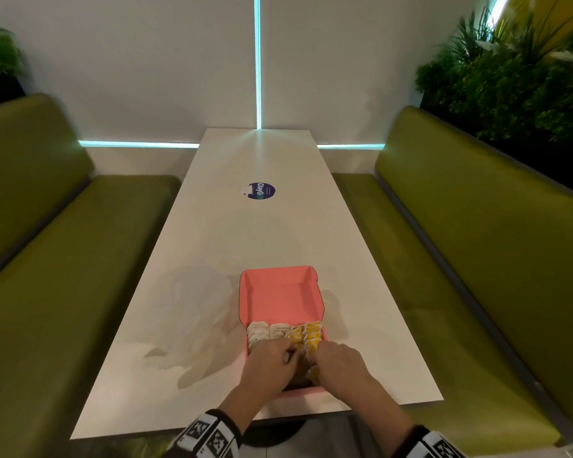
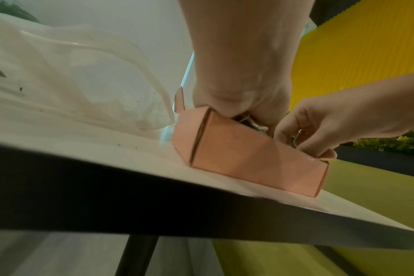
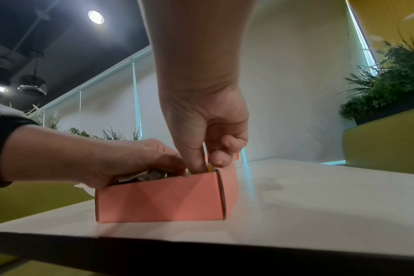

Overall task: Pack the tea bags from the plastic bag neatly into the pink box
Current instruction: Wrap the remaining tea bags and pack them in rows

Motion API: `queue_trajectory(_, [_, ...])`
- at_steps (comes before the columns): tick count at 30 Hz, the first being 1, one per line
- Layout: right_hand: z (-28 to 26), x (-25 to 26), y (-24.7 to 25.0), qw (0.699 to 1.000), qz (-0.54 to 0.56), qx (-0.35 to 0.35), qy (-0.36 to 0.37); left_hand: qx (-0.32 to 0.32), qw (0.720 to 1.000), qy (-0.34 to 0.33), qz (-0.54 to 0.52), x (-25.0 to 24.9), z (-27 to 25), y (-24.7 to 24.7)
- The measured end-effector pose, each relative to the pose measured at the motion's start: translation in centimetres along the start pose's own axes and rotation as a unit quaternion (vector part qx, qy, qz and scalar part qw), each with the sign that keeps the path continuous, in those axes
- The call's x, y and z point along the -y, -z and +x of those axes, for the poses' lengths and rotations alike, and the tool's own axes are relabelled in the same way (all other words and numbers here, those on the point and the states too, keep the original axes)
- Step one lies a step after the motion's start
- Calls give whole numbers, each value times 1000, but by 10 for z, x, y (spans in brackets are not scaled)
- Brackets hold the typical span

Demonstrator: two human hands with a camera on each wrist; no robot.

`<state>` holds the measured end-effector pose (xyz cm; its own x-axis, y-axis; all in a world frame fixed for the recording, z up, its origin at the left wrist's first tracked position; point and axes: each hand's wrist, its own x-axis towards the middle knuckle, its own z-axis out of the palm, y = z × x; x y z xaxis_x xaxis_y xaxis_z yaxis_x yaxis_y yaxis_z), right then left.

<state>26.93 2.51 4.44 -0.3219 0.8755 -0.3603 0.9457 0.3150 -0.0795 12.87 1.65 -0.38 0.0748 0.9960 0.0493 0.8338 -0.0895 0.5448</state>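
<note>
The pink box [image 1: 247, 345] stands near the table's front edge with its lid [image 1: 280, 297] raised behind it. White tea bags [image 1: 262, 332] fill its far left, yellow tea bags [image 1: 308, 332] its far right. My left hand [image 1: 278, 358] reaches into the near left part, fingers curled over a bunch of tea bags [image 3: 149, 176]. My right hand [image 1: 325, 358] dips into the near right part and pinches a yellow tea bag [image 3: 210, 169] between thumb and forefinger. The clear plastic bag [image 1: 199, 319] lies crumpled left of the box. Both hands hide the near half of the box.
The long white table [image 1: 262, 233] runs away from me, with a round blue sticker [image 1: 261, 191] near its middle. Green benches [image 1: 63, 276] flank both sides, and plants [image 1: 510, 77] stand behind the right one. The box sits close to the table's front edge [image 2: 225, 224].
</note>
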Motion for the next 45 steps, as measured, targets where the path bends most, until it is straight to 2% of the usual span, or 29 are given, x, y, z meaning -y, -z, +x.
queue_trajectory(3, [0,-1,1,999,-2,-37,-2,-8,1000,-17,-15,1,-4,1])
queue_trajectory(10, [-5,4,-14,990,66,-123,-28,-4,998,-18,-53,-1,-8,5])
queue_trajectory(14, [-8,-3,-9,987,55,-144,-38,-15,998,-10,-64,-2,-8,4])
queue_trajectory(17, [-11,-6,-3,983,16,-182,-10,-39,996,-6,-84,-1,-7,1])
queue_trajectory(19, [-14,-6,-6,989,-20,-143,17,-31,996,-12,-81,0,-8,1])
queue_trajectory(24, [-19,-6,-14,994,-82,-62,34,62,998,9,-3,-3,-7,4])
queue_trajectory(37, [-9,3,-16,999,-32,36,-9,98,994,-15,45,-3,-1,12])
queue_trajectory(41, [-11,2,-13,999,-44,22,-15,107,994,-21,-5,2,-2,17])
queue_trajectory(45, [-18,6,-7,998,-4,-51,-42,91,988,-3,-122,5,-3,23])
